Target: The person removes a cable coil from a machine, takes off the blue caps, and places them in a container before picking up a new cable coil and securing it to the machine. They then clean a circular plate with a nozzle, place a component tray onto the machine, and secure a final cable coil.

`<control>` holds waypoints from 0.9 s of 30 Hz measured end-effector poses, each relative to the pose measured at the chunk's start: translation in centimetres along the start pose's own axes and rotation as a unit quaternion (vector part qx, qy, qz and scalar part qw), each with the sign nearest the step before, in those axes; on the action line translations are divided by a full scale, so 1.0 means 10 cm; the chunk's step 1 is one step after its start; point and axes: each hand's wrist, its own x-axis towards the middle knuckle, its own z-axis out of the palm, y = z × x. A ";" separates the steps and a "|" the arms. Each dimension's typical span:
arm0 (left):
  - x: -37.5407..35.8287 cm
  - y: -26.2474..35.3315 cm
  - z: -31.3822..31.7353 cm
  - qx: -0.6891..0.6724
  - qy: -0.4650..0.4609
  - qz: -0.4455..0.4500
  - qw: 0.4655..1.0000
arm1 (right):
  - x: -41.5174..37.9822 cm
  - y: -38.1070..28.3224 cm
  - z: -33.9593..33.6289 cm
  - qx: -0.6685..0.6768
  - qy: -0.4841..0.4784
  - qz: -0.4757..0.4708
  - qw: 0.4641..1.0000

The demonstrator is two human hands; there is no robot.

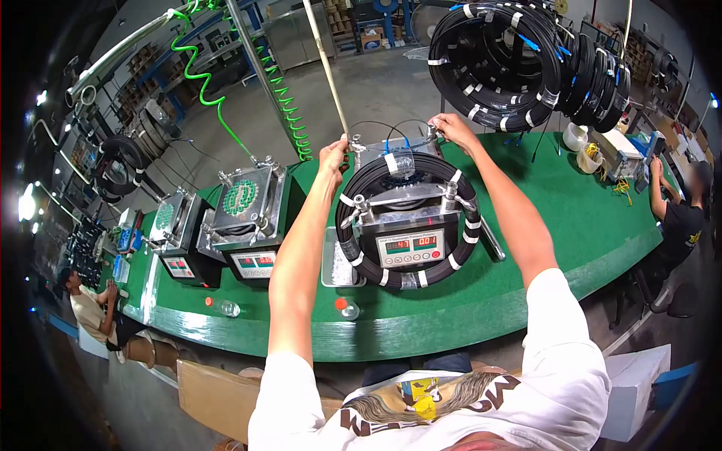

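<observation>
A coil of black cable [471,225] with white ties hangs around the front of a machine with a red digital display [412,248]. My left hand [334,156] is closed at the machine's back left corner post, beside a pale rod; what its fingers grip is too small to tell. At the back right post, my right hand [453,131] has its fingers pressed together on a metal knob [432,131]. Thin black cable ends with blue connectors [396,143] arch between the two posts, above a clear plastic wrap on the coil.
Two similar machines [252,197] stand to the left. Red-capped bottles [347,308] and a clear tray [338,259] lie near the front of the green table [421,316]. More black coils [553,68] hang at the back right. People sit at both far sides.
</observation>
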 end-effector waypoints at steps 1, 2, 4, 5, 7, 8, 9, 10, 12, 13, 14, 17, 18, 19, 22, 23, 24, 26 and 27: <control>-0.03 0.00 0.01 -0.012 0.003 0.008 1.000 | 0.02 -0.01 -0.01 0.001 -0.005 0.017 1.000; -0.07 0.01 0.02 -0.010 0.001 0.015 1.000 | 0.05 -0.02 -0.01 0.003 -0.010 0.035 0.999; -0.08 0.00 0.02 -0.003 -0.003 0.029 1.000 | -0.04 -0.12 0.05 0.003 -0.005 0.079 0.997; -0.09 -0.01 0.00 0.019 -0.019 0.039 0.999 | -0.14 -0.24 0.09 -0.001 0.006 0.104 0.995; -0.20 -0.02 0.03 0.051 -0.017 0.057 0.997 | -0.22 -0.31 0.11 -0.047 -0.001 0.130 0.990; -0.27 -0.03 0.04 0.068 -0.016 0.066 0.995 | -0.29 -0.32 0.11 -0.023 0.000 0.130 0.991; -0.31 -0.04 -0.03 0.077 -0.060 0.051 0.994 | -0.42 -0.42 0.13 0.001 -0.001 0.131 0.991; -0.43 0.02 -0.08 0.102 -0.093 0.048 0.989 | -0.53 -0.47 0.13 0.026 -0.001 0.131 0.991; -0.66 0.16 -0.16 0.150 -0.157 0.044 0.975 | -0.69 -0.58 0.15 0.048 -0.005 0.129 0.991; -0.73 0.17 -0.14 0.147 -0.166 0.037 0.974 | -0.77 -0.64 0.17 0.030 0.010 0.116 0.993; -0.81 0.18 -0.12 0.147 -0.156 0.034 0.976 | -0.87 -0.70 0.19 0.012 0.024 0.104 0.994; -1.02 0.25 -0.08 0.181 -0.139 0.047 0.972 | -1.13 -0.93 0.10 0.015 -0.028 0.141 0.990; -1.02 0.24 -0.11 0.174 -0.167 0.052 0.969 | -1.19 -0.98 0.07 0.012 -0.053 0.157 0.986; -1.00 0.23 -0.14 0.167 -0.195 0.057 0.965 | -1.18 -0.96 0.08 0.026 -0.051 0.177 0.983; -1.00 0.24 -0.24 0.174 -0.207 0.065 0.961 | -1.20 -1.04 0.06 0.075 -0.105 0.162 0.978; -1.00 0.28 -0.31 0.169 -0.212 0.039 0.962 | -1.19 -1.09 0.04 0.083 -0.116 0.177 0.974; -1.04 0.33 -0.33 0.164 -0.217 0.013 0.962 | -1.16 -1.06 0.04 0.103 -0.117 0.177 0.972; -1.08 0.35 -0.28 0.144 -0.217 0.023 0.965 | -1.08 -0.96 0.05 0.140 -0.120 0.179 0.966; -1.08 0.36 -0.26 0.143 -0.209 0.030 0.967 | -1.08 -0.95 0.06 0.164 -0.106 0.175 0.965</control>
